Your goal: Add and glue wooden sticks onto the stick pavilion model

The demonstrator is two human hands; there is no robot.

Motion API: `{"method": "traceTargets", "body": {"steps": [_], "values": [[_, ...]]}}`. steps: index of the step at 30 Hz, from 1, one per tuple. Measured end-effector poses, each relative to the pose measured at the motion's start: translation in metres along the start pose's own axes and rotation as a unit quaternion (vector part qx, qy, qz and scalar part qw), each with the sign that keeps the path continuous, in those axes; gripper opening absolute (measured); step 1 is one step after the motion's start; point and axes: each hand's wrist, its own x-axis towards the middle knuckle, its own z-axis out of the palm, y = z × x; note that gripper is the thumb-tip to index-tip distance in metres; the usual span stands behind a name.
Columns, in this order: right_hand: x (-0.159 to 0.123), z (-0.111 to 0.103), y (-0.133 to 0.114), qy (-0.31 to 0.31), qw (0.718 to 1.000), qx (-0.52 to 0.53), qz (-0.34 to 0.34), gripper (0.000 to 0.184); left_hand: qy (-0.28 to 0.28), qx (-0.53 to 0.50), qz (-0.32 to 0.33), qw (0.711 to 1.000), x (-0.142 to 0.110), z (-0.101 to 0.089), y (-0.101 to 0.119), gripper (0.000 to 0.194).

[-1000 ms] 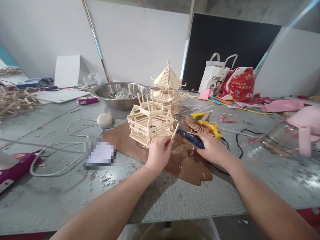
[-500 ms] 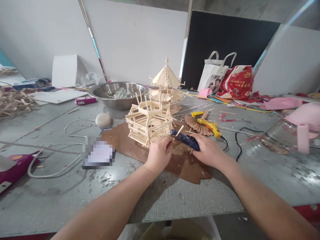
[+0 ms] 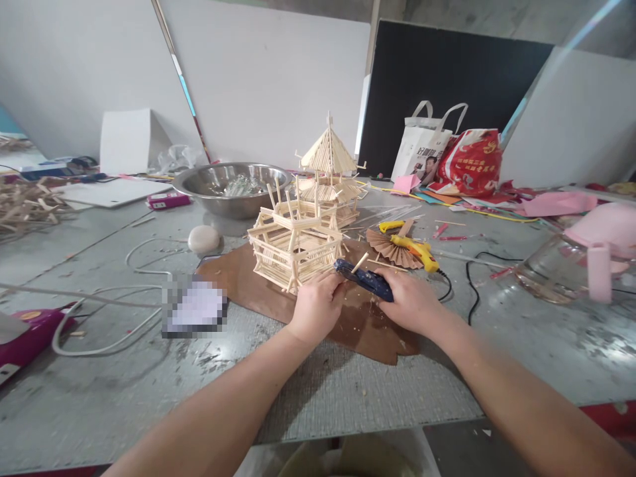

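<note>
My left hand [image 3: 315,306] is closed, pinching a short wooden stick [image 3: 358,263] that points up and to the right. My right hand [image 3: 410,301] grips a dark blue glue gun [image 3: 362,278], whose nozzle sits at the stick. Both hands hover over a brown mat [image 3: 370,324]. Just behind my left hand stands a hexagonal frame of light wooden sticks [image 3: 293,245]. A finished stick pavilion with a pointed roof [image 3: 328,173] stands further back.
A steel bowl [image 3: 231,187] sits behind the models. A yellow glue gun [image 3: 416,251] and a paper fan [image 3: 387,245] lie to the right, with black cable [image 3: 470,285]. A glass jar [image 3: 556,275], pink paper, bags, a white cord [image 3: 99,311] and a pink tool [image 3: 24,331] surround them.
My right hand picked the blue glue gun up off the mat and brought its nozzle leftward to the stick in my left hand. The stick has shifted slightly right.
</note>
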Motion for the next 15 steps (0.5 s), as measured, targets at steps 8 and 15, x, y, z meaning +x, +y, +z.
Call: {"method": "traceTargets", "body": {"steps": [8, 15], "values": [[-0.0003, 0.0021, -0.0005, 0.006, 1.000, -0.016, 0.004, 0.042, -0.010, -0.011, -0.004, 1.000, -0.0001, -0.0005, 0.0006, 0.012], [-0.0007, -0.0006, -0.0052, -0.011, 0.999, -0.037, 0.025, 0.033, -0.016, -0.029, -0.009, 0.999, -0.0011, 0.0017, -0.0012, 0.013]]}}
